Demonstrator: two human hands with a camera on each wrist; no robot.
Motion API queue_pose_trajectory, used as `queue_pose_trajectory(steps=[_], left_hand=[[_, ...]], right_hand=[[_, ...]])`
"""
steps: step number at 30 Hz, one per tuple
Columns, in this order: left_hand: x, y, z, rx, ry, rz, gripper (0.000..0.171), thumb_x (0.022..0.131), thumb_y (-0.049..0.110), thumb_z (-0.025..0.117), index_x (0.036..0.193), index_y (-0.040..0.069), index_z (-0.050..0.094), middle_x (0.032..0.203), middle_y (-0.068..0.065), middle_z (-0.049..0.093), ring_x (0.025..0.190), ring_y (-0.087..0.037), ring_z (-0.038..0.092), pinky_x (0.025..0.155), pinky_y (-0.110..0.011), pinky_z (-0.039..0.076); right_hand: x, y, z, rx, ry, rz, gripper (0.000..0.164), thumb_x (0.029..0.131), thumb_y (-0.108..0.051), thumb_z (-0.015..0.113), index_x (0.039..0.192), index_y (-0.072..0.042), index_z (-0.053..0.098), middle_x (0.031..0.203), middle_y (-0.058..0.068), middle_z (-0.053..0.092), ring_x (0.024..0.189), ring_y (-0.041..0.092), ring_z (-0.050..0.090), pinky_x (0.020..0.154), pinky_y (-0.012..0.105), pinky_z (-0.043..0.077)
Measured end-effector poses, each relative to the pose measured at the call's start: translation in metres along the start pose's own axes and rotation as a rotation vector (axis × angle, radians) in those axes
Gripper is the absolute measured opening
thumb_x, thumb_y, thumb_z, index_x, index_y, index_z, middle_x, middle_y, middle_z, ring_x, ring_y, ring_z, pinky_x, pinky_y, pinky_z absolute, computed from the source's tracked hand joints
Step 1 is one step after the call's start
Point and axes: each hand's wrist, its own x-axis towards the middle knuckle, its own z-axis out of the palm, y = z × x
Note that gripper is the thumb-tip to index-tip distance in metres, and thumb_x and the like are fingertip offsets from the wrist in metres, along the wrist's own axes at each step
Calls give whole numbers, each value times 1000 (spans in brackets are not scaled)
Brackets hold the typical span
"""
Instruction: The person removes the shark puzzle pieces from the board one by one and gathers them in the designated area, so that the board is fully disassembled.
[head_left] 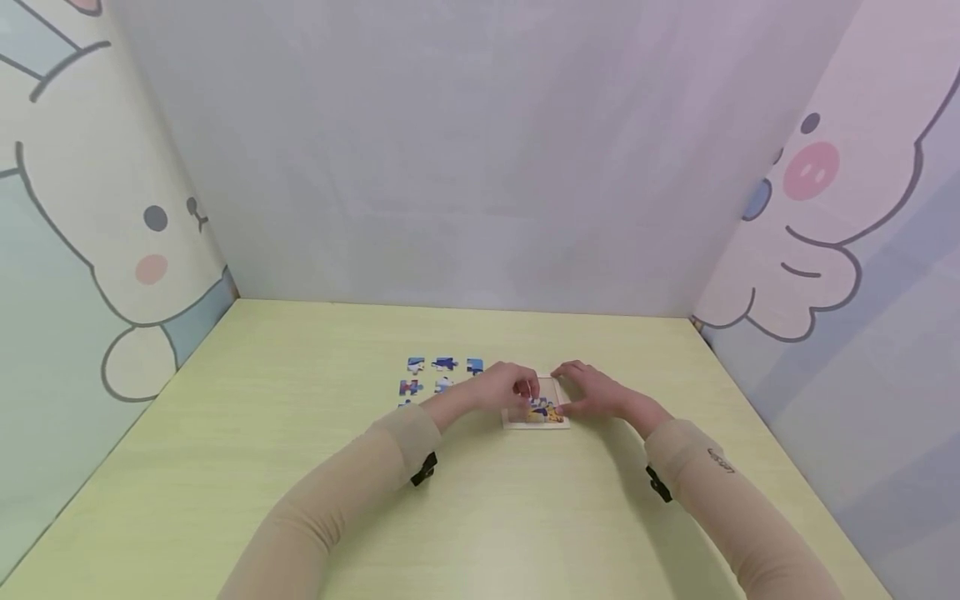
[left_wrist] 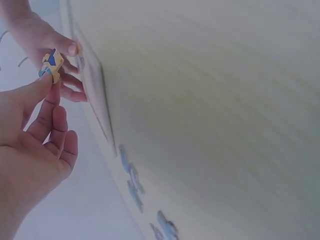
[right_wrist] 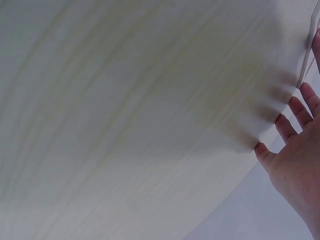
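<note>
My left hand (head_left: 504, 385) is above a shallow puzzle tray (head_left: 536, 426). Its thumb and forefinger pinch a jigsaw piece (left_wrist: 51, 64) coloured yellow and blue, held up off the tray in the left wrist view. Several joined pieces (head_left: 551, 412) lie in the tray's near right part; the left hand hides some of its inside. Against the tray's right side rests my right hand (head_left: 596, 392), fingers spread, with the thumb by the near right corner. In the right wrist view its fingertips touch the table beside the tray edge (right_wrist: 303, 55).
Several loose jigsaw pieces (head_left: 444, 364) lie spaced out on the yellowish table (head_left: 315, 392), left of the tray; the left forearm partly covers them. A plain pale wall (head_left: 450, 167) stands behind the table, and cartoon-printed panels (head_left: 150, 292) flank it.
</note>
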Motion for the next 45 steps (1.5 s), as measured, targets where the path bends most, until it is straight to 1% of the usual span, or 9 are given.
queue_pose_trajectory(steps=[4, 7, 13, 18, 23, 28, 34, 41, 45], left_hand=[[-4, 4, -8, 7, -6, 17, 12, 86, 8, 67, 91, 18, 63, 85, 6, 62, 81, -8, 56, 75, -21, 46], [-8, 7, -17, 12, -16, 27, 11, 86, 7, 67, 91, 17, 63, 85, 6, 62, 81, -8, 57, 74, -21, 46], [-17, 8, -34, 25, -11, 19, 8, 87, 10, 67, 91, 16, 64, 82, 5, 62, 78, -9, 57, 70, -23, 46], [-28, 2, -45, 28, -4, 2, 8, 87, 13, 69, 90, 17, 63, 82, 6, 63, 79, -10, 58, 69, -23, 47], [-42, -6, -54, 10, 2, -4, 9, 86, 11, 68, 89, 17, 63, 82, 5, 64, 78, -10, 59, 71, -24, 48], [-58, -13, -63, 21, 17, 3, 7, 86, 12, 69, 90, 15, 63, 81, 4, 62, 78, -11, 57, 72, -26, 47], [-73, -29, -65, -4, 36, -29, 6, 87, 12, 68, 89, 16, 64, 80, 5, 61, 78, -12, 56, 71, -27, 47], [-93, -46, -60, -14, 40, -81, 6, 86, 12, 69, 89, 15, 65, 79, 5, 60, 77, -12, 55, 73, -27, 47], [-103, -56, -57, -26, 41, -83, 6, 86, 10, 69, 89, 13, 65, 79, 4, 60, 76, -12, 53, 72, -27, 46]], right_hand=[[0, 2, 0, -8, -1, 3, 67, 82, -39, 71, 136, -11, 44, 143, 17, 39, 131, 39, 37, 106, 56, 28], [0, 2, 0, -14, 9, -17, 67, 82, -39, 71, 136, -10, 44, 142, 18, 40, 129, 40, 38, 105, 57, 29], [0, 2, -2, -29, 20, -33, 67, 82, -40, 70, 135, -8, 45, 141, 19, 41, 128, 42, 38, 105, 57, 29], [0, 2, -2, -26, 10, -23, 67, 83, -41, 70, 136, -10, 44, 142, 18, 40, 130, 40, 37, 106, 56, 28], [-1, 3, -3, -39, 14, -42, 67, 83, -41, 69, 136, -8, 44, 141, 20, 40, 129, 41, 37, 106, 56, 28], [-1, 3, -4, -33, 16, -46, 67, 83, -41, 69, 136, -8, 44, 142, 20, 40, 129, 42, 37, 106, 56, 28], [0, 3, -3, -31, 8, -35, 66, 83, -41, 70, 136, -10, 44, 143, 19, 39, 131, 41, 36, 106, 56, 27], [1, 3, -1, -27, 0, -29, 67, 83, -41, 70, 136, -10, 44, 143, 19, 38, 131, 41, 35, 107, 55, 27], [1, 2, 0, -16, -7, -21, 68, 83, -42, 70, 137, -10, 44, 144, 18, 38, 132, 40, 34, 107, 55, 26]])
